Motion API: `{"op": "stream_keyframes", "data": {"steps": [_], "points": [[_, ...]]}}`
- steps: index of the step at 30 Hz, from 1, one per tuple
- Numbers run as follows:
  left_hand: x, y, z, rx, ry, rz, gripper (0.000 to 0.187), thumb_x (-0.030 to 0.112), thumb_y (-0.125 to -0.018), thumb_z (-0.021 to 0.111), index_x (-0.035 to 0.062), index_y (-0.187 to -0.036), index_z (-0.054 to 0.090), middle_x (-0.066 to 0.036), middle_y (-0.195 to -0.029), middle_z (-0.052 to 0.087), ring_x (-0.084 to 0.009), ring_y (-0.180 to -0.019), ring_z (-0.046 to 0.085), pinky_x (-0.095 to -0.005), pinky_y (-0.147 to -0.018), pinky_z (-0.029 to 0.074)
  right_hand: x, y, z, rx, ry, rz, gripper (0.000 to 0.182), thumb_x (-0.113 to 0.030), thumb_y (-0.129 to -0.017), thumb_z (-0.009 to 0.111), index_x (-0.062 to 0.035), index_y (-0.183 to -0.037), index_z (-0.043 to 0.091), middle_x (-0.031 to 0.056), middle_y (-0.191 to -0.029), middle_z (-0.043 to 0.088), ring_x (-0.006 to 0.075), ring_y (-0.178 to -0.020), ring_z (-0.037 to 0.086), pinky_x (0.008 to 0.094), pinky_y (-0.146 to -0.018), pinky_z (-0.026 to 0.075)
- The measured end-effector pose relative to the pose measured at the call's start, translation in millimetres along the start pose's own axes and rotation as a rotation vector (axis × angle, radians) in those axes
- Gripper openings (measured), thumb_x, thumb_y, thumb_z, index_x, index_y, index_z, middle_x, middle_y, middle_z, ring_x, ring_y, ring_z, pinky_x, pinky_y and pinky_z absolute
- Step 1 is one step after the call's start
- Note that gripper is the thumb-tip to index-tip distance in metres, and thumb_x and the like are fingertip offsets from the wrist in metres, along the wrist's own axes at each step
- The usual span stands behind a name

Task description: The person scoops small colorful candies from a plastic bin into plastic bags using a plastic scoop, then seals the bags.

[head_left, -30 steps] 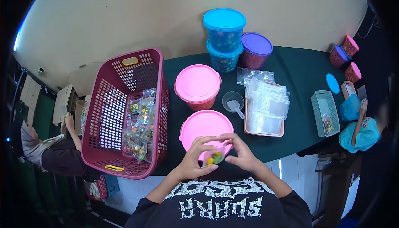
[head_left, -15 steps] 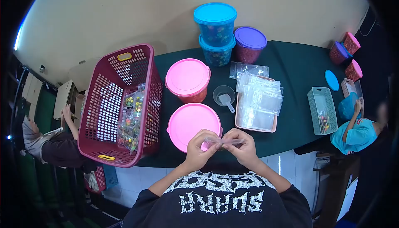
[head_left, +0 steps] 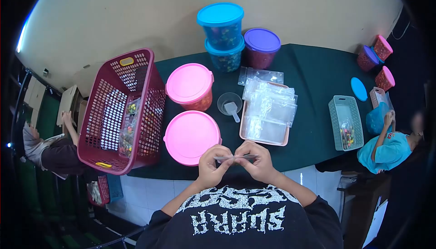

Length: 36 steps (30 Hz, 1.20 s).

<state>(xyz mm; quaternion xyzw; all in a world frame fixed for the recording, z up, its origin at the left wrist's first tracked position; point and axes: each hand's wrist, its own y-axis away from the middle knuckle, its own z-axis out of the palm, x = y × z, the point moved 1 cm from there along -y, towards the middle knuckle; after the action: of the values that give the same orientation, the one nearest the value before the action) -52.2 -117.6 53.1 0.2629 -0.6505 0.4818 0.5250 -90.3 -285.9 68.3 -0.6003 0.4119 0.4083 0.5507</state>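
Note:
My left hand [head_left: 212, 163] and my right hand [head_left: 255, 162] meet at the table's front edge, thumbs and fingertips pinched close together. Between them they hold a small clear plastic bag [head_left: 223, 158], seen almost edge-on; the fingers hide much of it. Just left of my left hand stands a tub with a pink lid [head_left: 191, 136]. Beyond my right hand, a pile of flat clear plastic bags [head_left: 269, 108] lies in a peach tray [head_left: 265, 142]. A white scoop [head_left: 232, 110] rests in a clear round bowl [head_left: 224, 98] beside the tray.
At left, a maroon basket [head_left: 159, 113] holds filled bags [head_left: 129, 131]. Another pink-lidded tub [head_left: 190, 83], stacked blue tubs [head_left: 221, 31] and a purple-lidded tub [head_left: 262, 49] stand farther back. A pale green basket [head_left: 335, 117] sits right, near a person in turquoise [head_left: 386, 151]. Another person [head_left: 50, 149] is far left.
The view has swung slightly, so the table's things appear farther left. My hands stay together on the plastic bag, which now looks thinner and more edge-on.

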Motion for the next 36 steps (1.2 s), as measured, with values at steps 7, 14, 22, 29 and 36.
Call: {"op": "stream_keyframes", "data": {"steps": [7,14,22,29,36], "points": [[25.2,-10.4,17.0,0.042,-0.425,0.488,0.016,0.008,-0.077,0.072,0.0050,-0.081,0.056,-0.008,-0.079,0.059,-0.0195,-0.072,0.052,-0.0362,-0.074,0.038,-8.0,3.8,-22.9,0.047,0.018,-0.103,0.009,-0.004,-0.078,0.071,-0.0027,-0.083,0.063,0.0060,-0.085,0.061,0.0159,-0.080,0.057,0.0272,-0.067,0.047],[20.4,-12.0,21.7,0.102,-0.230,0.350,0.015,0.007,-0.077,0.072,0.0049,-0.081,0.058,-0.008,-0.081,0.061,-0.0213,-0.077,0.055,-0.0353,-0.076,0.040,-2.4,5.2,-42.5,0.126,0.116,-0.153,0.010,-0.006,-0.078,0.072,-0.0046,-0.081,0.062,0.0046,-0.082,0.065,0.0180,-0.080,0.052,0.0290,-0.072,0.044],[6.2,-16.7,19.7,0.155,0.033,0.176,0.009,0.008,-0.087,0.064,0.0027,-0.085,0.056,-0.009,-0.089,0.058,-0.0194,-0.085,0.053,-0.0309,-0.080,0.043,-2.6,6.7,-38.4,0.157,0.037,-0.148,0.010,-0.004,-0.079,0.070,-0.0027,-0.079,0.060,0.0063,-0.079,0.062,0.0195,-0.074,0.053,0.0313,-0.071,0.043],[11.4,-16.7,16.9,0.197,-0.387,0.222,0.046,0.023,-0.075,0.078,0.0015,-0.108,0.056,-0.013,-0.110,0.056,-0.0259,-0.104,0.055,-0.0358,-0.093,0.042,0.9,3.3,-28.0,0.368,0.110,-0.168,0.012,-0.002,-0.079,0.070,-0.0009,-0.076,0.059,0.0077,-0.072,0.058,0.0179,-0.068,0.054,0.0277,-0.064,0.042],[9.9,-11.7,26.4,0.026,-0.286,0.059,0.039,0.019,-0.083,0.068,0.0041,-0.116,0.057,-0.014,-0.119,0.058,-0.0299,-0.111,0.055,-0.0395,-0.096,0.041,7.3,-0.4,-12.7,0.016,0.153,-0.245,0.027,-0.017,-0.088,0.061,-0.0030,-0.111,0.057,0.0134,-0.113,0.058,0.0290,-0.101,0.055,0.0364,-0.090,0.043]]}}
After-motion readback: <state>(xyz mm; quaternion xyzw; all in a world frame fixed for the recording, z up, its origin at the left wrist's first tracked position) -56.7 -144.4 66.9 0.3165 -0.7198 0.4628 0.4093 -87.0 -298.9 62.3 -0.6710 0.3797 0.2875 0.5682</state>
